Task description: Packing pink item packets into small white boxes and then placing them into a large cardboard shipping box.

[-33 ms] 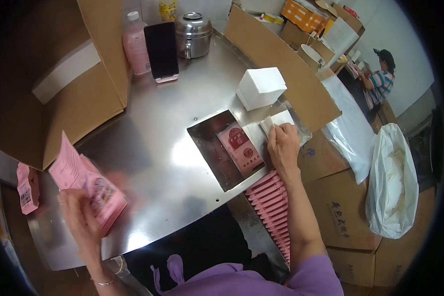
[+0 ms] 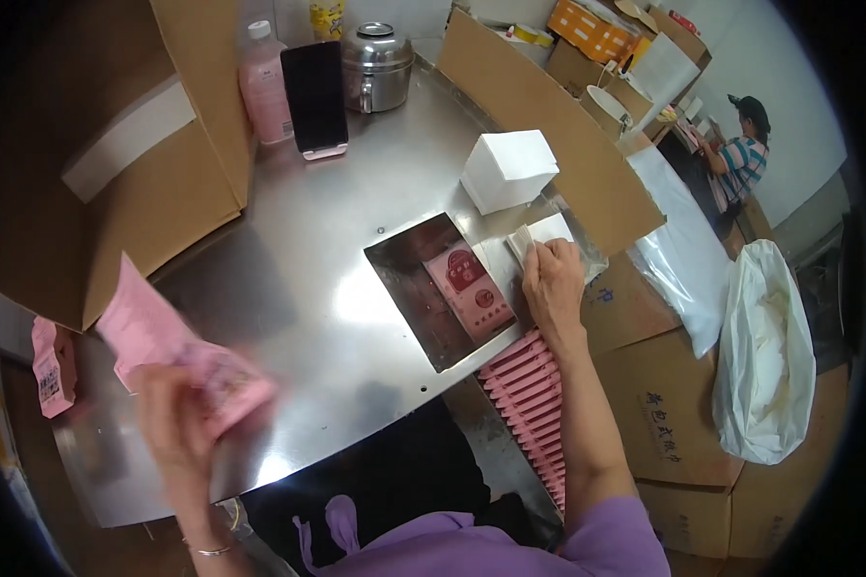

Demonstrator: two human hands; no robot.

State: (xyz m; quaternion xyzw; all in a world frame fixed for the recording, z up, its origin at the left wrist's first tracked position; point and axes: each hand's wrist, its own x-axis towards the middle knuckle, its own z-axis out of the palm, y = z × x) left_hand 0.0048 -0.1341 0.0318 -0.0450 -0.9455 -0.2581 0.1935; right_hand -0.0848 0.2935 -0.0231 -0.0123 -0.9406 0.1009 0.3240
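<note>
At the left of the steel table, my left hand (image 2: 175, 413) is closed on a pink printed packet (image 2: 236, 385). Both are blurred, and a pink flap (image 2: 149, 313) stands up behind the fingers. My right hand (image 2: 556, 284) pinches a small stack of folded white tissues (image 2: 550, 229) near the table's right edge. Between the hands, a dark rectangular opening (image 2: 399, 274) in the table holds a flat pink packet (image 2: 467, 293) with dark red print. A tall block of white tissues (image 2: 510, 173) stands just beyond my right hand.
A large open cardboard box (image 2: 202, 173) stands at the left, another pink packet (image 2: 53, 370) beside it. A phone (image 2: 316, 101), pink bottle (image 2: 266, 87) and steel pot (image 2: 378, 67) line the back. Ribbed pink pieces (image 2: 529, 404) sit below the table edge. A person (image 2: 741, 159) works far right.
My left hand has shifted slightly right, and the pink packet with it has swung to the right. My right hand stays in place on the tissues.
</note>
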